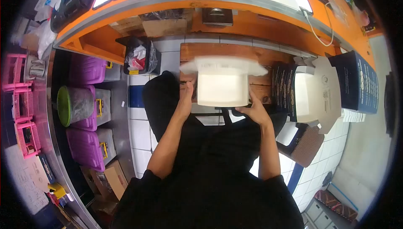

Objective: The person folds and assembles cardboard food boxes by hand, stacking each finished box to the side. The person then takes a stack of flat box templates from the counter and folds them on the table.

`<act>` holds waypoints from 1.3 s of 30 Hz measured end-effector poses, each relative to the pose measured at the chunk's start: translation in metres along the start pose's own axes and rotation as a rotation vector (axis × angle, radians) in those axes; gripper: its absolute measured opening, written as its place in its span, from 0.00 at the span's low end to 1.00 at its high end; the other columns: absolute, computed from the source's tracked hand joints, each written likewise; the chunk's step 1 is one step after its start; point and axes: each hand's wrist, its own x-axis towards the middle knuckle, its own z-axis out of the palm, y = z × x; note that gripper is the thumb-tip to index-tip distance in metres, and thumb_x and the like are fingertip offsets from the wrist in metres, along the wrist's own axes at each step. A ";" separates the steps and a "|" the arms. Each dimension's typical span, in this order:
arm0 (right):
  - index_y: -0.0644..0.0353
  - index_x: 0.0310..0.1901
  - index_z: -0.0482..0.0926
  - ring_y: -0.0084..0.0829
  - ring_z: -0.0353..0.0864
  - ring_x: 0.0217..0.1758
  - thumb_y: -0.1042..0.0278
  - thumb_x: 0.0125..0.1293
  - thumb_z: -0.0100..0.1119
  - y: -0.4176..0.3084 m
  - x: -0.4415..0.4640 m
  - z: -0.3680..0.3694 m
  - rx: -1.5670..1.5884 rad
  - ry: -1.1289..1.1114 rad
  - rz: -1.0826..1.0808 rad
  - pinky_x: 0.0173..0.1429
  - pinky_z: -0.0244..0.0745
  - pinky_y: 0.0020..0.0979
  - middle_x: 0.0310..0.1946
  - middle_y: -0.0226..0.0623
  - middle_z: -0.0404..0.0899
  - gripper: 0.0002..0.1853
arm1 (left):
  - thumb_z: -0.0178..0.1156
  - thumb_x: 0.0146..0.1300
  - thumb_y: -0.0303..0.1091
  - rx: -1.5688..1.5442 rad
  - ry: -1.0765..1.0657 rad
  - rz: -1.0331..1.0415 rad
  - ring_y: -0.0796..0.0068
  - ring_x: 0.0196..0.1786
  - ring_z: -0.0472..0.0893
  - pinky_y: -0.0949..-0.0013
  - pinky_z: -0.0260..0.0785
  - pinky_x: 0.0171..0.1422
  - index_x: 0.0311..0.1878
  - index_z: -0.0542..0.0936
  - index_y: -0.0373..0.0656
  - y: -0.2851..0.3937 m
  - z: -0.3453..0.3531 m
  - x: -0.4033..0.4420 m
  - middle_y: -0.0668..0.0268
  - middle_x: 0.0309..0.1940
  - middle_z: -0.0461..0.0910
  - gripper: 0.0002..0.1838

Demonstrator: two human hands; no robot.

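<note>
An open white box (223,88) with its lid flap raised at the far side is between my hands, above a brown wooden surface (201,51). My left hand (185,98) presses against the left side of the box, thumb upward. My right hand (254,110) grips the near right corner, its thumb along the front edge. The fingers beneath the box are hidden. To the right, another open box (305,94) with a white inside stands over dark blue printed boxes (282,87).
An orange table (243,12) holding papers and phones crosses the far side, with a white cable (312,29) hanging. A small bin (142,59) stands at the far left of the wooden surface. Purple-lidded containers (86,149) and a green-rimmed bin (77,106) line the left. A dark blue box (357,82) stands right.
</note>
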 end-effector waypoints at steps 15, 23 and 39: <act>0.53 0.51 0.85 0.39 0.82 0.57 0.63 0.65 0.64 -0.096 -0.063 -0.053 -1.640 1.173 -0.015 0.78 0.54 0.59 0.48 0.38 0.86 0.14 | 0.53 0.75 0.43 0.853 0.136 0.126 0.45 0.62 0.80 0.56 0.69 0.67 0.67 0.74 0.31 -0.018 0.005 0.030 0.41 0.59 0.80 0.27; 0.51 0.49 0.86 0.37 0.84 0.56 0.72 0.68 0.59 -0.089 -0.100 -0.064 -1.306 0.975 0.074 0.78 0.48 0.66 0.38 0.34 0.88 0.11 | 0.59 0.73 0.39 0.800 0.419 0.403 0.54 0.53 0.78 0.58 0.68 0.61 0.49 0.81 0.35 0.013 0.034 -0.030 0.53 0.46 0.81 0.15; 0.57 0.73 0.64 0.41 0.53 0.82 0.43 0.73 0.57 -0.074 -0.093 0.042 -0.438 0.717 -0.802 0.81 0.52 0.47 0.76 0.57 0.56 0.35 | 0.34 0.83 0.43 0.330 0.027 0.036 0.61 0.72 0.70 0.67 0.56 0.77 0.73 0.67 0.29 0.058 0.042 -0.056 0.49 0.70 0.71 0.29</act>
